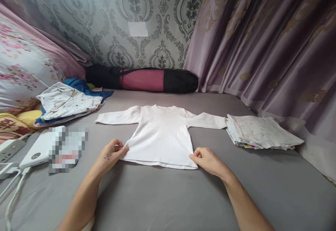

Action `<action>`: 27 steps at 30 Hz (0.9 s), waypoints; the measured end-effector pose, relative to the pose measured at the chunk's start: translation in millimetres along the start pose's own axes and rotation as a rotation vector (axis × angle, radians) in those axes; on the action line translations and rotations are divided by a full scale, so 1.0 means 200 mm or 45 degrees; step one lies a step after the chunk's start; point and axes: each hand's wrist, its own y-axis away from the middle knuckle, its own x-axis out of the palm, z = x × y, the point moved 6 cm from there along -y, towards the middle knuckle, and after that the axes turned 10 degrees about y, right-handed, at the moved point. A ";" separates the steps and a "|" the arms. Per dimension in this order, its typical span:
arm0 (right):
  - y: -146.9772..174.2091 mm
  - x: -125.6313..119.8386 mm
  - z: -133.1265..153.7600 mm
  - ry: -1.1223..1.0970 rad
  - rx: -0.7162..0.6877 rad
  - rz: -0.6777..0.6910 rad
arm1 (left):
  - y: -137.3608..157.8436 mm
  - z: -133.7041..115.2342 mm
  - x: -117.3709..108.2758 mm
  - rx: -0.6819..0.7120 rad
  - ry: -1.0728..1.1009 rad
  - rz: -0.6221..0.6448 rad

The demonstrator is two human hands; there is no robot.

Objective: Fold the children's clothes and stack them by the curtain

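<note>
Grey sheet [168, 196] stretched over a bed, patterned wallpaper behind, mauve curtain [262, 38] down the right side. Dead centre lies a small white shirt [160, 134], face up, both long sleeves thrown straight out to the sides, neck toward the wall.

Left hand [110, 154] is at the shirt's lower left corner, fingers pinched narrow on the hem edge. Right hand [208, 159] mirrors it at the lower right corner, thumb and forefinger closed on the cloth there. Both rest low on the sheet.

This looks like thin, soft knit: light, limp, no stiffness at all, likely to sag and crease wherever it isn't supported. It lies flat and smooth now. The hem corners, the shoulders and the sleeve cuffs look like the sensible places to take it; a grip in the middle would just bunch it.

Around it: a flat stack of folded cloths [262, 133] sits just off the right cuff, nearly touching. To the left, well apart, a loose heap of pale and blue clothes [68, 103]. A rolled black-and-pink mat [143, 79] lies along the wall beyond the collar. Near the left forearm, a white power bank [36, 152] with a trailing cable [14, 196], plus a blurred-out patch. Nothing lies on the shirt itself.
</note>
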 end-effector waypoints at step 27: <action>-0.39 -0.17 0.07 0.513 -0.065 -0.494 | -0.23 -0.67 1.04 0.989 -0.401 0.353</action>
